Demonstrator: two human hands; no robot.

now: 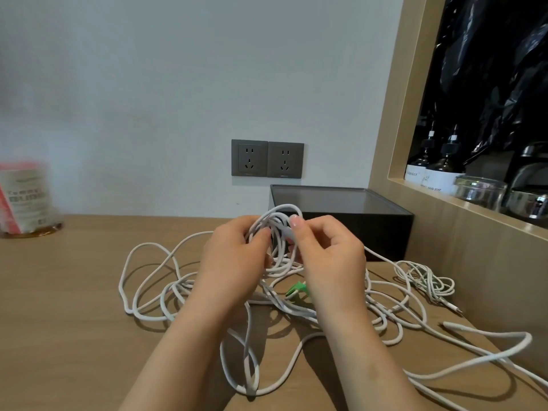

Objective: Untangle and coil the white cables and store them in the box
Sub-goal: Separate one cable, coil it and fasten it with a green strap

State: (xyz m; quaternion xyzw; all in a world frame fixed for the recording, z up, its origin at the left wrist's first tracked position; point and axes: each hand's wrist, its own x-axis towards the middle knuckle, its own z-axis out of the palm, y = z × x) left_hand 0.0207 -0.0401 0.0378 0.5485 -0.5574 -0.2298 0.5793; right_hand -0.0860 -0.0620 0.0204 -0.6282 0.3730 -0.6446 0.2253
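The task is at an early stage, by the look of it. Both hands are raised just above the table point(74, 292), in front of the dark box point(370, 229). The left hand point(234, 256) curls its fingers round a small bunch of loops point(277, 225), and the right hand point(329, 256) pinches a strand at the top of the same bunch between thumb and forefinger. That bunch seems to be the start of one coil, only a few turns so far. Most of the white cables point(249, 390) lie loose on the table, sprawling to the left, to the right and toward the near edge, crossing over each other in many places. A green piece point(298, 289), perhaps a plug or clip, sits among the strands just below the hands. A thinner white tangle point(427, 277) lies apart at the right, near the wooden side wall, untouched. No cable can be seen in the box; whether its top is open or covered cannot be told from here. What is left, then, is nearly everything: freeing the crossings, winding each cable, and placing the coils in the box.
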